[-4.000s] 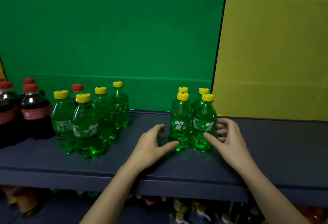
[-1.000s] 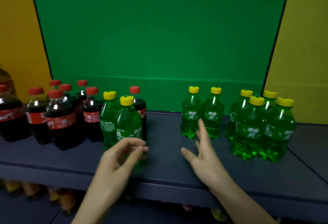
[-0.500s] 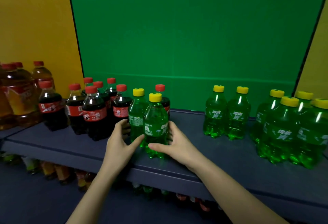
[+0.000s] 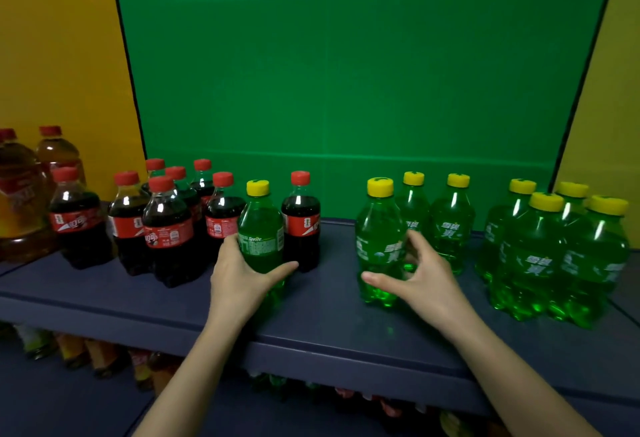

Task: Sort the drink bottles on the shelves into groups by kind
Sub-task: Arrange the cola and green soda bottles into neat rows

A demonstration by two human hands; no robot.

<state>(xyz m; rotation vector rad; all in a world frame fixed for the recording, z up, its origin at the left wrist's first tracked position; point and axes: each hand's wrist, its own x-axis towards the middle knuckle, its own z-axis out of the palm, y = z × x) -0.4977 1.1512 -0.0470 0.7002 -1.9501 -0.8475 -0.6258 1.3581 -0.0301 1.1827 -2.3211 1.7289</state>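
Left-centre: left grip point(image 4: 242, 275) wraps a green plastic yellow-capped soda bottle point(image 4: 260, 235) among red-capped dark cola bottles point(image 4: 166, 228) on the blue shelf point(image 4: 329, 315). Centre: right grip point(image 4: 424, 277) clasps a second green bottle point(image 4: 379, 239). Step: pulling strays. Next, probably: slide both right to the green cluster point(image 4: 540, 256).

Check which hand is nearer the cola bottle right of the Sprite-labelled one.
Left. The left hand grips the Sprite bottle beside the cola bottle; the right hand holds another green bottle farther right.
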